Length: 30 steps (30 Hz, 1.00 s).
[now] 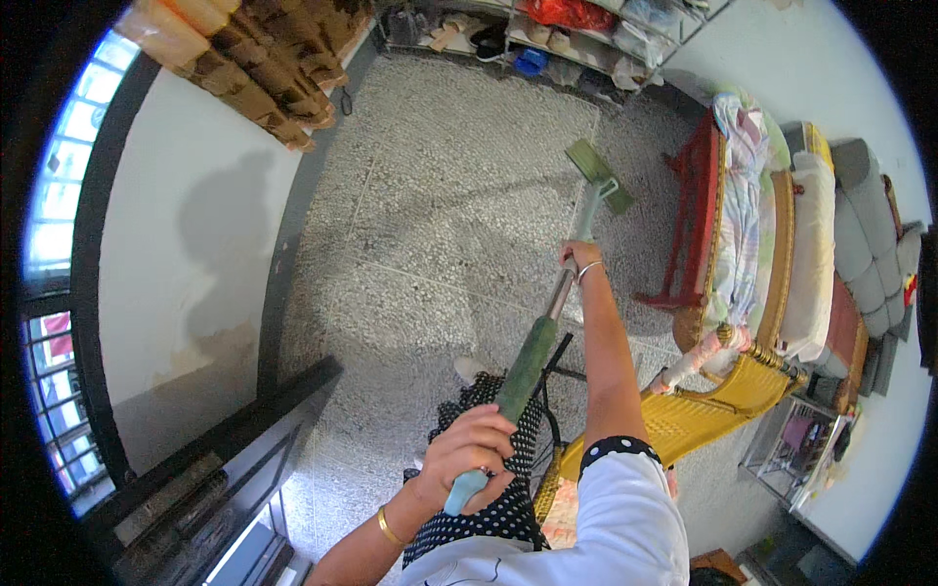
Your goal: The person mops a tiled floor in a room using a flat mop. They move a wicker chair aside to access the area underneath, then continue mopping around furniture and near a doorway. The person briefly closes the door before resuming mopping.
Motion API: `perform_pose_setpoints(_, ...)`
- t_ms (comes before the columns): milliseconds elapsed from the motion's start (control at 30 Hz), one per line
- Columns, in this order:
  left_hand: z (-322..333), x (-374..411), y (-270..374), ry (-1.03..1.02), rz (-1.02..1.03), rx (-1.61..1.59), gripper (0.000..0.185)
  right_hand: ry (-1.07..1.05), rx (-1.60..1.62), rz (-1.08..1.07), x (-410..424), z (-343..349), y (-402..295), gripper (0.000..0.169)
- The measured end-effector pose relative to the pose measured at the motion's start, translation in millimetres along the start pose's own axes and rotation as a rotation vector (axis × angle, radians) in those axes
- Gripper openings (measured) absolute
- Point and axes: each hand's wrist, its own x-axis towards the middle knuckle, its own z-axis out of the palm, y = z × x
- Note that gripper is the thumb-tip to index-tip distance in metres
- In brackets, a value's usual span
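A flat mop with a steel and green handle (527, 370) slants away from my body across the speckled terrazzo floor (440, 183). My left hand (473, 454) wraps the light blue end of the handle, close to my waist. Farther down, near the pale blue lower section, my right hand (581, 254) grips the pole with the arm stretched out. The green rectangular mop head (581, 157) lies on the floor beyond it, to the left of a red wooden frame (692, 212).
A shoe rack (506, 33) holding shoes and bags stands at the far wall. Patterned bedding (736, 190) lies over the red frame. A yellow woven chair (703, 417) is close on my right. Brown curtains (271, 73) hang far left; a dark door (227, 469) stands near left.
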Motion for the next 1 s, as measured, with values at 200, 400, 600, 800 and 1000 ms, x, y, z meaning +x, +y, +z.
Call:
perform_pose_setpoints(200,-21,-69,14,-0.075,0.020,0.057,0.016,0.017,0.113,0.028,-55,23,62,0.020)
perform_pose_setpoints(400,-87,-211,81,0.022,-0.067,0.075,0.015,-0.005,-0.047,0.198,-199,97,154,0.019)
perform_pose_setpoints(600,-147,-439,183,0.166,-0.123,0.046,0.012,-0.044,0.102,0.253,-402,196,289,0.013)
perform_pose_setpoints(800,-137,-653,260,0.492,-0.218,0.093,0.026,-0.115,0.214,0.283,-559,273,485,0.010)
perform_pose_setpoints(1000,-182,-833,393,0.234,-0.154,0.375,0.032,-0.331,0.121,0.521,-764,356,605,0.018)
